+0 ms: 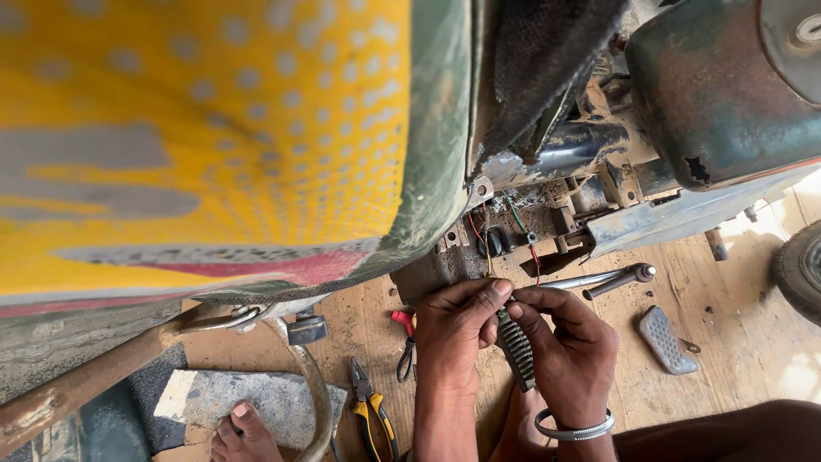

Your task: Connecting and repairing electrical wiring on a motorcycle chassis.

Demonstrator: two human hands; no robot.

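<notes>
Pinching wires (pixel 513 287) under chassis edge: left hand (pixel 457 329) closed; right hand (pixel 569 342) gripping black ribbed tool (pixel 516 346).

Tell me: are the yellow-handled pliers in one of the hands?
No: the yellow-handled pliers lie on the floor, left of both hands.

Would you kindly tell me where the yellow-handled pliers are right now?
In the head view, the yellow-handled pliers lie on the wooden floor at bottom centre, just left of the left hand and below the red-handled scissors.
</notes>
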